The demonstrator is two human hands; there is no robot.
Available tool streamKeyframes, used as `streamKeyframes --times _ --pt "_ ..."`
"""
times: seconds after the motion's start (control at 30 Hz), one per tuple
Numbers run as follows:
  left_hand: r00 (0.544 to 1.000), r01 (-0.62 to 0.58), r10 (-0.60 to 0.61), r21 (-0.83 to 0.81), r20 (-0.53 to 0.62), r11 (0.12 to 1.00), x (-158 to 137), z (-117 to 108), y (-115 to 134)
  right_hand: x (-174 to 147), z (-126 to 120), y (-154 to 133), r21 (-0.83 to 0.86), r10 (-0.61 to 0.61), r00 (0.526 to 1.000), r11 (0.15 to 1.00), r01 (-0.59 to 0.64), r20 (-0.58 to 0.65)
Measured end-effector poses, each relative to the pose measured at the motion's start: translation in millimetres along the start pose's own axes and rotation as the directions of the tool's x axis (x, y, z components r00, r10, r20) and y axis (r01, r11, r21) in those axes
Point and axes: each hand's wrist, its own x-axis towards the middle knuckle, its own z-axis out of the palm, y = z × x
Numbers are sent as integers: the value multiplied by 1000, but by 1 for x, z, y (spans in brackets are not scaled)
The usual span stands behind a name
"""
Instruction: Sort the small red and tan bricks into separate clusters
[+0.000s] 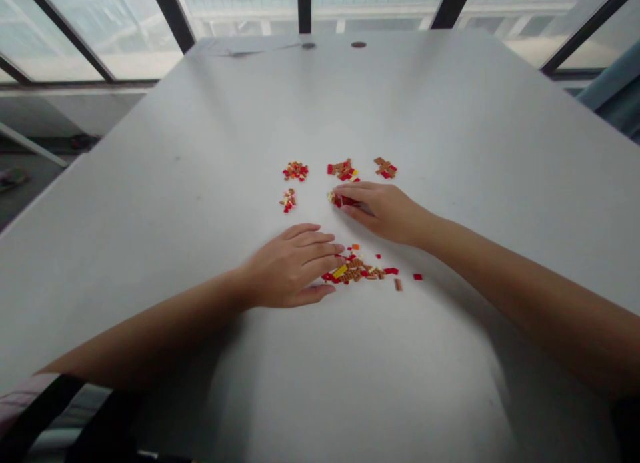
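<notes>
My left hand (pixel 290 266) lies palm down with its fingers spread, the fingertips over the left end of a loose heap of small building bricks (pixel 356 269) in brown, red, yellow and orange. Farther out, my right hand (pixel 387 209) reaches in from the right. Its thumb and fingers curve round small red bricks (pixel 349 201) at a little pile with cream pieces (pixel 332 197). The hand covers part of that pile, so whether any brick is lifted does not show.
Sorted piles lie beyond my hands: red and orange bits (pixel 295 171), brown and red bricks (pixel 343 169), brown plates (pixel 385 167), and a mixed pile (pixel 289 200). Single bricks (pixel 418 277) are scattered right of the heap. The white table (pixel 320 103) extends toward windows.
</notes>
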Motion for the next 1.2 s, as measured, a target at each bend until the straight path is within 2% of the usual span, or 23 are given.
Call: streamKeyframes --times 0.1,0.2,0.37,0.57,0.63,0.73,0.9,1.07,1.2 --pt "1000 -1 1 7 -12 1000 -1 -1 1 1 0 -3 -6 22 999 1000 -23 -45" --pt "999 -9 10 17 -36 1000 0 -2 2 5 3 -2 18 -4 998 1000 5 -65" --pt "999 -14 15 20 -47 1000 1 -4 2 10 9 1 62 -96 994 993 99 -46" --pt "999 -9 10 11 -38 1000 0 -3 1 5 5 -2 83 -104 994 991 106 -22" --pt "999 -9 9 11 -39 1000 0 -3 1 4 -3 -2 46 -48 997 998 51 -62" --pt "999 -14 14 6 -42 1000 -1 -3 1 6 -18 4 -67 90 983 993 -102 -157" --pt "999 -1 2 9 -32 1000 -1 -3 2 15 -22 24 -199 226 960 946 -256 -165" --pt "1000 4 -4 10 -20 1000 0 -4 4 25 -10 33 -177 274 943 935 -308 -189" --pt "999 -4 5 5 -36 1000 1 -4 5 31 -9 31 -205 288 937 923 -326 -196"
